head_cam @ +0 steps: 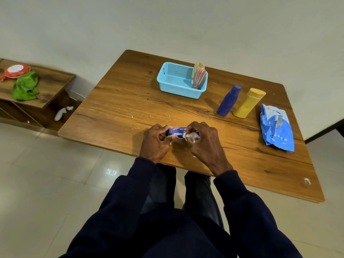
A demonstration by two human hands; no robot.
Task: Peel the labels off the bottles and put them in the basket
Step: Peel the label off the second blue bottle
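Observation:
A small blue bottle (177,131) lies on its side near the table's front edge. My left hand (157,142) grips its left end. My right hand (203,142) pinches a crumpled whitish scrap of label (191,135) on the bottle's right part. A light blue basket (175,88) stands at the back of the table, with two ribbed bottles (199,77) leaning in its right corner. A dark blue bottle (229,100) and a yellow bottle (248,103) stand side by side at the right.
A blue wipes pack (277,127) lies at the table's (121,108) right edge. Small white paper bits dot the wood near my hands. A low wooden shelf at the left holds a green cloth (25,86) and a red round tin (16,70).

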